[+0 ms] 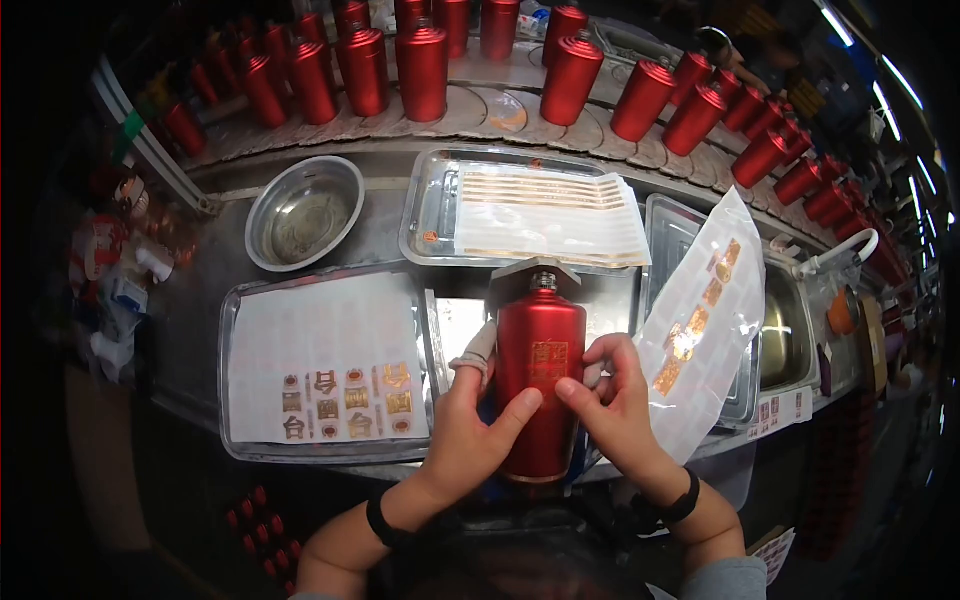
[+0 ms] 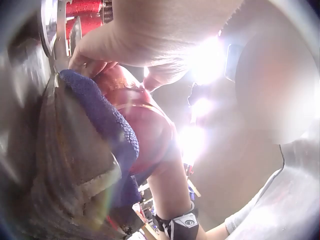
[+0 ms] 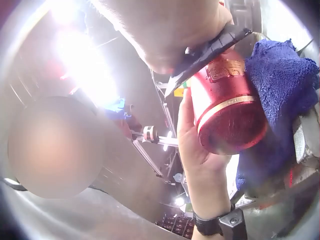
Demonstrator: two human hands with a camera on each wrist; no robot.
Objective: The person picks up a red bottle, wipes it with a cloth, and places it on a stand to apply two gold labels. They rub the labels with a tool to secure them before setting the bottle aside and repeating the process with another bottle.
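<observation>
A red bottle [image 1: 540, 430] with a metal-topped neck stands neck-away before me, held between both hands. My left hand [image 1: 470, 425] grips its left side, thumb across the front and a pale cover on one finger. My right hand [image 1: 615, 410] holds the right side, thumb tip at the lower edge of a square gold sticker [image 1: 550, 360] on the bottle's front. In the right wrist view, a dark flat strip [image 3: 210, 57] crosses between the right hand and the bottle. A blue towel [image 3: 280, 85] lies against the bottle's underside.
Trays hold a sheet of gold stickers [image 1: 325, 340] at left and gold-striped sheets [image 1: 540, 215] behind. A clear sheet with gold pieces [image 1: 705, 310] leans at right. A metal bowl [image 1: 305, 215] stands back left. Red bottles [image 1: 422, 75] line the conveyor [image 1: 470, 110] beyond.
</observation>
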